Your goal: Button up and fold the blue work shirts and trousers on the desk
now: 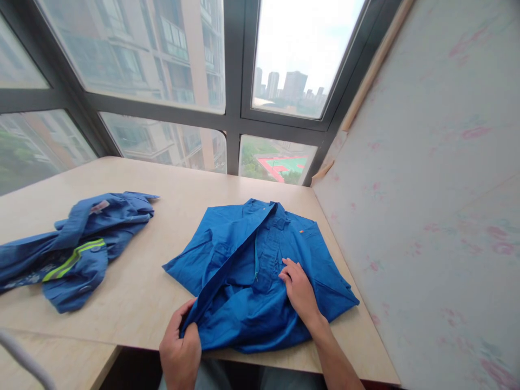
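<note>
A blue work jacket (239, 260) lies spread on the table in front of me, its collar toward the window and its front flap folded partly open. At its lower left, my left hand (181, 344) grips the edge of that front flap between thumb and fingers. My right hand (298, 287) rests on the right front of the jacket, fingers slightly curled and apart, with no cloth visibly pinched. A loose thread hangs near the middle of the jacket's front.
Another blue garment (93, 233) with a yellow-green reflective stripe lies crumpled on the left of the pale table (170, 184). A flower-patterned wall (426, 189) borders the right side. Grey-framed windows (233, 81) stand behind. A grey tube (24, 357) crosses the lower left corner.
</note>
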### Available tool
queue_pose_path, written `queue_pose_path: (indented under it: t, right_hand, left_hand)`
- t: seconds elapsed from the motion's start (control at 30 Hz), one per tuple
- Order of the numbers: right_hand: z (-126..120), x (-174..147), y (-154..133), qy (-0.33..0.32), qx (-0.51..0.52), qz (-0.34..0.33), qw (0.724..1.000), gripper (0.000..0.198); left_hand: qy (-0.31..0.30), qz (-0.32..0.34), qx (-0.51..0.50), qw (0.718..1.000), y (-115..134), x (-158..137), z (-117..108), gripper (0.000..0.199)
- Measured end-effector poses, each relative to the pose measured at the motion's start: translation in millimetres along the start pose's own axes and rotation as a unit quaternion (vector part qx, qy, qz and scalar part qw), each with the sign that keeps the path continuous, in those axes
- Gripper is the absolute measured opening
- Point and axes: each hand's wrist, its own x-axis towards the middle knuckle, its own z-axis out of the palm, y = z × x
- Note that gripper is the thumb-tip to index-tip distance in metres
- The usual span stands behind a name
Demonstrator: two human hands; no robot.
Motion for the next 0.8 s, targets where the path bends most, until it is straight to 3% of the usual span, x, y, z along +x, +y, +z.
queue_pose_path:
  t: [0.13, 0.27, 0.43, 0.6, 0.7, 0.8]
  right_hand:
    - [-5, -7, -5, 0.026, 0.041, 0.009, 0.999, 0.022]
    - [-4, -8, -15, 0.031, 0.037, 0.036, 0.998, 0.032]
    - [12, 17, -26, 0.039, -0.038, 0.014, 0.998, 0.052]
    - [29, 60, -37, 0.029, -0.117, 0.007, 0.993, 0.057]
    - [33, 78, -43, -0.008, -0.202, 0.052, 0.978, 0.058]
    - [33, 87, -43, -0.006, -0.24, 0.082, 0.967, 0.05]
  left_hand:
    - [-0.032, 0.009, 0.008, 0.999, -3, -6, -5, 0.036]
    - [-0.045, 0.168, 0.008, 0.985, 12, -10, -1, 0.036]
    - [-0.032, 0.323, 0.047, 0.945, 56, 7, 9, 0.033]
    - [-0.143, 0.378, 0.109, 0.908, 93, 36, 53, 0.049]
    - [-0.215, 0.384, 0.161, 0.883, 98, 42, 90, 0.058]
    - [-0.251, 0.368, 0.223, 0.867, 93, 44, 116, 0.055]
